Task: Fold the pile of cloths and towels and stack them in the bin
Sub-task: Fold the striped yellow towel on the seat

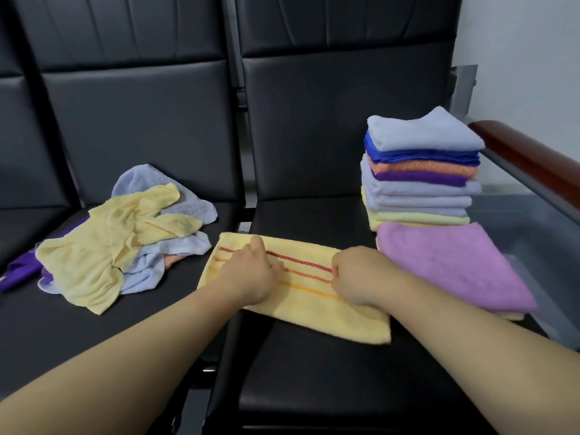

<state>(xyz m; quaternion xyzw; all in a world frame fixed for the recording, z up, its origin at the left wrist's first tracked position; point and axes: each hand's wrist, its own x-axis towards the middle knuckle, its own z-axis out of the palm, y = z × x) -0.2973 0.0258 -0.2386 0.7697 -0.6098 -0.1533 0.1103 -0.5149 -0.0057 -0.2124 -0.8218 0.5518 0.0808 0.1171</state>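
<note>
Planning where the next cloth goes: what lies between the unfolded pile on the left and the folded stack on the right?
Head view: a yellow striped towel lies flat on the seat there, left hand and right hand on it.

The purple cloth (19, 271) is cut off at the left edge; an orange cloth (173, 259) is mostly buried. Fingertips of the left hand (251, 276) and right hand (361, 277) are tucked from sight.
</note>
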